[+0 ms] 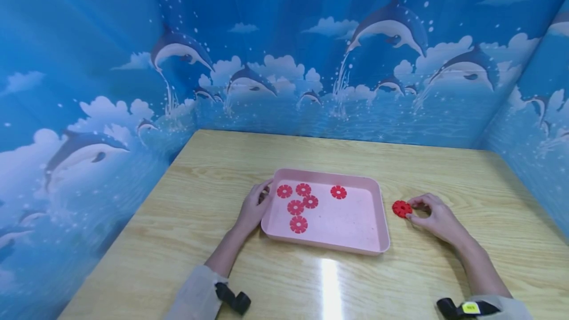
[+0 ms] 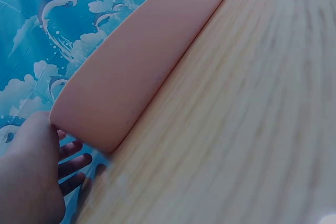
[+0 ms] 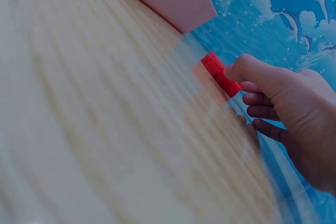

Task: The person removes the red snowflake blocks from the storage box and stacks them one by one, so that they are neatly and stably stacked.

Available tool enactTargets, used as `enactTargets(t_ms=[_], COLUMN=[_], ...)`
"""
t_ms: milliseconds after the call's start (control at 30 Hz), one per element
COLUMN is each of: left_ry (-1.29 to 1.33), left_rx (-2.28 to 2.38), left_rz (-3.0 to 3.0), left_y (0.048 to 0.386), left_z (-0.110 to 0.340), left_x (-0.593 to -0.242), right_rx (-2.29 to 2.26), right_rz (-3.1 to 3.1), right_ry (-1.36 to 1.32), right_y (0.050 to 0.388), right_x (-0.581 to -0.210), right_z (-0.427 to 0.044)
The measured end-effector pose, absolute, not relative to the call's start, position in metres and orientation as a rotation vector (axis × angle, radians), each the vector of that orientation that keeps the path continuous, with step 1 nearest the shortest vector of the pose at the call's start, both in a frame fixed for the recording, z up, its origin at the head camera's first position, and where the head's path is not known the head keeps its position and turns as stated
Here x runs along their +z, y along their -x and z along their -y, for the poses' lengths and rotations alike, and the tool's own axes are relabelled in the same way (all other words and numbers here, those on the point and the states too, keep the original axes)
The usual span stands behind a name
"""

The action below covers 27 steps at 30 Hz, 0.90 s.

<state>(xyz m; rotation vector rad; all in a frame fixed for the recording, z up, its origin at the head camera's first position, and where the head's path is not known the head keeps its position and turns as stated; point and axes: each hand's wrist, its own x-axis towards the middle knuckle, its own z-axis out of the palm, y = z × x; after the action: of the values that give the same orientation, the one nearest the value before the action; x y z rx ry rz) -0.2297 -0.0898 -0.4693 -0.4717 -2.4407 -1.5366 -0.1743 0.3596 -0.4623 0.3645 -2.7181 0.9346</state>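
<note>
A pink tray (image 1: 342,223) lies on the table with several red notched plastic discs (image 1: 298,224) inside, mostly toward its left side. My left hand (image 1: 254,207) holds the tray's left edge; in the left wrist view its thumb is at the rim by the corner of the tray (image 2: 126,72), partly hidden, and its other fingers are bent below. To the right of the tray, my right hand (image 1: 437,216) pinches a small stack of red notched discs (image 1: 402,209) between thumb and fingers. The right wrist view shows this stack (image 3: 218,74) edge-on, close to the tabletop.
The wooden table (image 1: 231,157) has a light grain and a bright reflection near the front. Behind and beside it hangs a blue curtain (image 1: 275,107) printed with dolphins. A strapped wrist camera (image 1: 233,299) sits on each sleeve.
</note>
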Motion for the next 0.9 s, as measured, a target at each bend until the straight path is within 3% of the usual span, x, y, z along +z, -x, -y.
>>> enactTargets(t_ms=[900], left_ry=[0.49], left_rx=[-1.525], left_rz=[2.437], left_y=[0.2303], left_z=[0.0907], left_x=[-0.4702], right_rx=[0.911], right_rz=[2.745], right_ry=[-0.341], right_y=[0.1744], right_x=[-0.4651], right_z=[-0.3605])
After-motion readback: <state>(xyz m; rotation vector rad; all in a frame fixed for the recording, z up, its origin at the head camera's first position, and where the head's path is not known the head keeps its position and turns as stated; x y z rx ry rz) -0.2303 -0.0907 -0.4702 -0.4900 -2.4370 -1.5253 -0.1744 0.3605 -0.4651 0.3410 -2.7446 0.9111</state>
